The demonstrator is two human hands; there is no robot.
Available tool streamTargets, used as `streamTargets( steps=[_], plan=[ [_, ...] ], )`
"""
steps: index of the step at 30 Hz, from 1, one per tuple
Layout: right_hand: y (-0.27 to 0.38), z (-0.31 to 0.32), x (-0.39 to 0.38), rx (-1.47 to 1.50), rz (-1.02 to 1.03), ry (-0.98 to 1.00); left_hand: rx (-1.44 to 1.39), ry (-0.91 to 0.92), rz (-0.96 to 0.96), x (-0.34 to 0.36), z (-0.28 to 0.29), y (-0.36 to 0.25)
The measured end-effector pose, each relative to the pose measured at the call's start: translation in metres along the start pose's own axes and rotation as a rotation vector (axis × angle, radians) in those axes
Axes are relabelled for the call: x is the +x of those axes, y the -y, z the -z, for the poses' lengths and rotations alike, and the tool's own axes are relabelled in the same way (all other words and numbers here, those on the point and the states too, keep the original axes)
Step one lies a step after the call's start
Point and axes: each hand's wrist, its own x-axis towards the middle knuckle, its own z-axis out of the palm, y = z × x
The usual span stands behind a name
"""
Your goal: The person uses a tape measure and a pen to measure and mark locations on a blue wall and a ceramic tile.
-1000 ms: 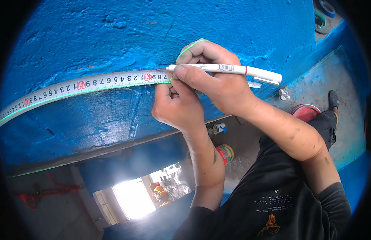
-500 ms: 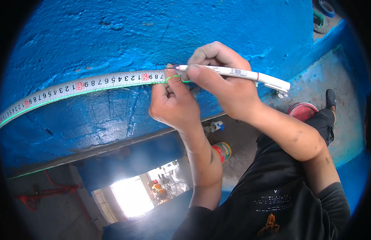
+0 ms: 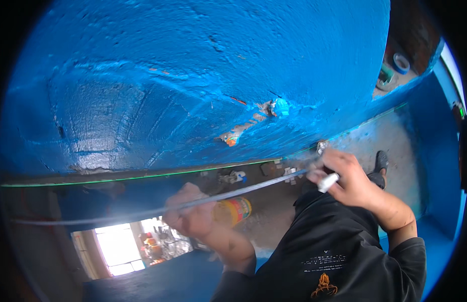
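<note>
My right hand (image 3: 342, 173) is closed, with the white marker pen (image 3: 328, 182) sticking out of it. The long steel blade of a tape measure (image 3: 253, 186) runs from beside that hand leftward, away from the wall. My left hand (image 3: 190, 214) is smeared by motion, and the blade crosses it; whether its fingers grip the blade is not clear. Both hands are off the blue-painted wall (image 3: 158, 100). A short red streak (image 3: 238, 100) and a bright blue lump (image 3: 280, 107) show on the wall, with bare chipped patches beside them.
A green light line (image 3: 117, 180) follows the wall's lower edge. Below stands a yellow and red bucket (image 3: 238, 210). A blue tape roll (image 3: 401, 63) lies on a ledge at upper right. Bright windows (image 3: 120, 246) are at lower left.
Both hands have left the wall, bringing the tape blade down with them. The right hand has moved right and down with the marker; the left has moved left and down. My view has shifted.
</note>
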Motion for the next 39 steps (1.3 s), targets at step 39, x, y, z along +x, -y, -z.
streamTargets(
  steps=[39],
  plan=[
    [-0.038,0.154,0.091,0.816,0.022,-0.528,-0.799,-0.376,0.641,0.012,-0.030,0.105]
  ],
)
